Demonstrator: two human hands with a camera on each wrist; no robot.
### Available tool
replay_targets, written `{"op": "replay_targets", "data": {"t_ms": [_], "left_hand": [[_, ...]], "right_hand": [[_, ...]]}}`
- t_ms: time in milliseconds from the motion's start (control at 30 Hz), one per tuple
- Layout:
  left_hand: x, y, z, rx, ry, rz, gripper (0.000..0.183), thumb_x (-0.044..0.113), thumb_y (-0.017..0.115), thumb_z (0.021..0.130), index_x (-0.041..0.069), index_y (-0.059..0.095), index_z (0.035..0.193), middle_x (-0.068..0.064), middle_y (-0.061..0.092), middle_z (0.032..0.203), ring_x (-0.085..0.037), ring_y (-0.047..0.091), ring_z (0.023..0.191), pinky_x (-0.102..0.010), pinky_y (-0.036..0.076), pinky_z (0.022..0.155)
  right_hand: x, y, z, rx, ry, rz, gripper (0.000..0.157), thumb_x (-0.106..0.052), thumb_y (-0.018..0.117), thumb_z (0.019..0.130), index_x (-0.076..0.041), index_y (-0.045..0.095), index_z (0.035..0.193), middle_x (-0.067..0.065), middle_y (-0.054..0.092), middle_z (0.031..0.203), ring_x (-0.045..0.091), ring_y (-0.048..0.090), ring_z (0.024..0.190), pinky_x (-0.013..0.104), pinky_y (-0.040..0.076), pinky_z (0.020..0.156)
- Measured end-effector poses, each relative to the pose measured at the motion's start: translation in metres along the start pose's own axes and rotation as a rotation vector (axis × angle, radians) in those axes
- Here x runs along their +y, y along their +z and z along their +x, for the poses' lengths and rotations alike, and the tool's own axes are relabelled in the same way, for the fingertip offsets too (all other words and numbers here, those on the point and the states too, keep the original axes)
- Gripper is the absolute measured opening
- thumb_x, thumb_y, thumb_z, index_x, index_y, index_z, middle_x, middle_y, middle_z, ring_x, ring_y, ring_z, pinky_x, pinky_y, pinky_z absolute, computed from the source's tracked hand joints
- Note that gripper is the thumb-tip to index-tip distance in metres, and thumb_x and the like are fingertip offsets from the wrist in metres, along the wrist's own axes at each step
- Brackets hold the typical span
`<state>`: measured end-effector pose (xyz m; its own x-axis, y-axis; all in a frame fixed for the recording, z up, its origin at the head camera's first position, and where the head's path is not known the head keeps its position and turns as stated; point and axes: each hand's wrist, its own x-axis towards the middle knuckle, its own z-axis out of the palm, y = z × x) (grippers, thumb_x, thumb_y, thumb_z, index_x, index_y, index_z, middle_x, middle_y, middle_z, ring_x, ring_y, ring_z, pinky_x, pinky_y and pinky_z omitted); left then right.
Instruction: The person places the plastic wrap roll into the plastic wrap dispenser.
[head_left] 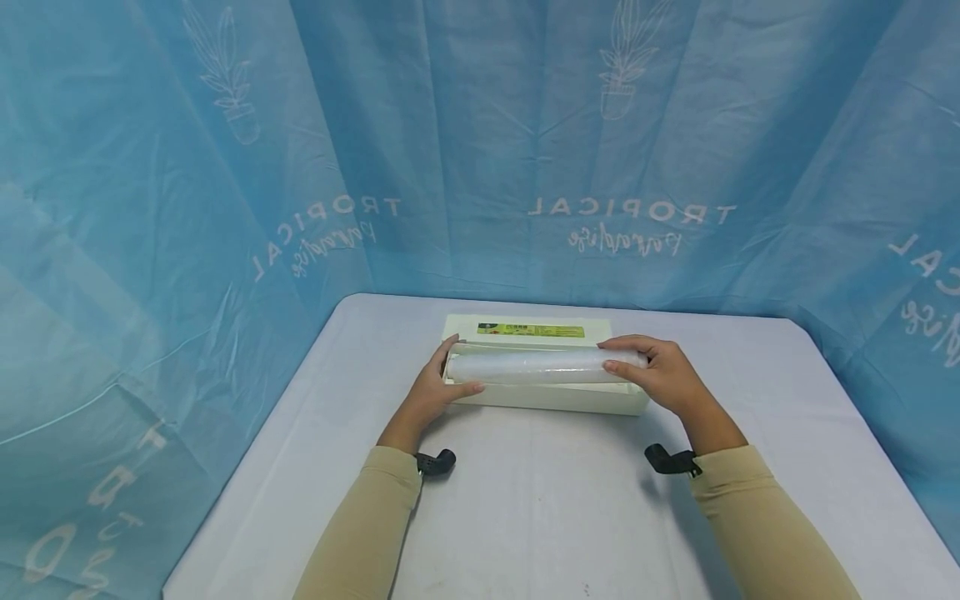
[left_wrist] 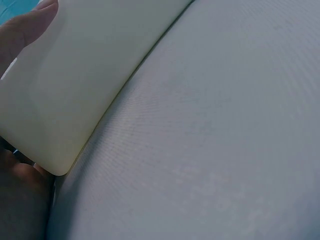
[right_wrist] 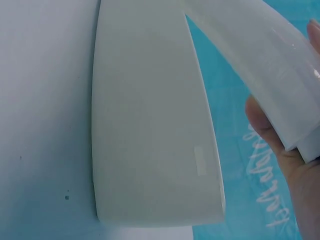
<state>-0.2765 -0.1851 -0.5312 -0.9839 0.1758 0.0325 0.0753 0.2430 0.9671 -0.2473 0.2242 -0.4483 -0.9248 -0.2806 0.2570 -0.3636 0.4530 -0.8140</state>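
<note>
A pale cling film box stands on the table with its lid swung back and a yellow-green label showing. In its mouth lies a roll of cling film, white and glossy. My right hand grips the roll's right end, thumb on the near side. The right wrist view shows that end of the roll raised at a slant above the box wall. At the box's left end, my left hand holds it, with the thumb against the front wall.
A white cloth covers the table. Blue printed curtains hang behind it and along both sides. Each wrist wears a black camera mount on a strap.
</note>
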Motion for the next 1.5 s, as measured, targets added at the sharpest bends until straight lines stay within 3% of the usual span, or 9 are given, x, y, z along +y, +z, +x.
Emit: {"op": "replay_targets", "data": {"t_ms": [367,667,900,1333,1500], "left_hand": [[-0.002,0.0,0.001,0.009,-0.014,0.011,0.117,0.043,0.099,0.073,0.038,0.029,0.166,-0.001,0.046,0.157,-0.028,0.05,0.136,-0.053,0.04,0.113],[0.001,0.0,-0.001,0.014,-0.023,0.014,0.119,0.044,0.099,0.072,0.035,0.028,0.167,-0.001,0.044,0.158,-0.028,0.049,0.137,-0.053,0.041,0.112],[-0.002,0.001,0.002,0.012,-0.009,0.009,0.117,0.039,0.099,0.075,0.03,0.028,0.168,-0.001,0.046,0.156,-0.028,0.051,0.135,-0.053,0.041,0.112],[-0.007,0.001,0.002,0.021,-0.008,0.019,0.116,0.042,0.099,0.074,0.038,0.028,0.167,0.001,0.047,0.155,-0.027,0.051,0.134,-0.055,0.04,0.112],[-0.007,0.002,0.003,0.022,-0.009,0.029,0.117,0.04,0.098,0.075,0.033,0.028,0.168,-0.001,0.047,0.155,-0.029,0.051,0.134,-0.056,0.04,0.112]], "right_hand": [[0.008,-0.004,0.005,-0.049,0.03,-0.012,0.04,-0.03,0.083,0.095,-0.014,0.077,0.13,0.015,0.063,0.14,0.03,0.064,0.112,0.031,0.056,0.08],[0.01,-0.006,0.006,-0.079,0.059,0.017,0.042,-0.029,0.086,0.092,-0.014,0.076,0.131,0.015,0.062,0.14,0.03,0.065,0.103,0.033,0.057,0.078],[0.012,-0.006,0.007,-0.085,0.054,0.0,0.042,-0.027,0.087,0.091,-0.013,0.077,0.13,0.016,0.062,0.14,0.031,0.065,0.107,0.033,0.057,0.079],[0.016,-0.007,0.01,-0.111,0.049,-0.032,0.043,-0.027,0.089,0.089,-0.014,0.078,0.129,0.015,0.064,0.14,0.032,0.062,0.122,0.032,0.057,0.087],[0.016,-0.007,0.012,-0.12,0.054,-0.025,0.042,-0.023,0.089,0.089,-0.013,0.078,0.128,0.015,0.065,0.138,0.033,0.062,0.123,0.031,0.058,0.085]]}}
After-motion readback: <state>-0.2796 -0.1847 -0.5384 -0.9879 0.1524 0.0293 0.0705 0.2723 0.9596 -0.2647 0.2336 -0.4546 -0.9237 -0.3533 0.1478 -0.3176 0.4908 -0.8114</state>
